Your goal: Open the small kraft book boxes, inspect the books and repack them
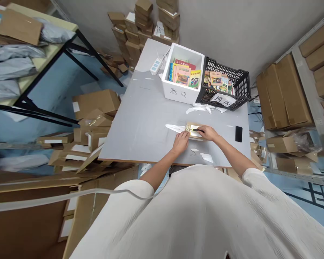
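On the grey table [140, 118] lies a small cardboard box [199, 136] with a white label and shiny tape on its left end. My left hand [181, 142] is closed on the near left end of the box, fingers pressed against it. In my right hand [208, 133] is a utility knife [194, 130] with a black handle and some yellow. Its tip points left and lies over the taped end; the blade is too small to make out. A torn white strip [175, 127] lies just left of the box.
A white foam box [169, 86] and a black plastic crate [241, 88], both holding books, stand at the table's back. A phone [238, 133] lies right, a power strip [156, 66] back left. Paper scraps [206, 157] lie near the front edge. Cardboard boxes [97, 102] crowd the left floor.
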A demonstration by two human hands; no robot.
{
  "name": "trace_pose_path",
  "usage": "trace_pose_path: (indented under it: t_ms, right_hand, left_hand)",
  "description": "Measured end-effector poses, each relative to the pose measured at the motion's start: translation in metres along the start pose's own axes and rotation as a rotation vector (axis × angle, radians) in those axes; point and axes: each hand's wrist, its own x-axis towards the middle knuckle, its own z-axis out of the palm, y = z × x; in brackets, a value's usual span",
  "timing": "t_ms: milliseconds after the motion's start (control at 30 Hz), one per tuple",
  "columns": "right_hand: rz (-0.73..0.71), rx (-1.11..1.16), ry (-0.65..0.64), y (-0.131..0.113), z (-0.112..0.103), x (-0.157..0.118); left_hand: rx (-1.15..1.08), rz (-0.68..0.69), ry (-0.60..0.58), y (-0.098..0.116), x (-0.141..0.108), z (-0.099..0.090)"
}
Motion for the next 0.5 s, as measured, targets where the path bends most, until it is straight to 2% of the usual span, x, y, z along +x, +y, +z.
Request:
trace_pose_path:
  t_ms: [500]
  right_hand:
    - [0.104,-0.122,-0.039,-0.023,-0.009,0.001]
  left_hand:
    - [-0.011,0.025,-0.034,-0.003,0.003,-0.003]
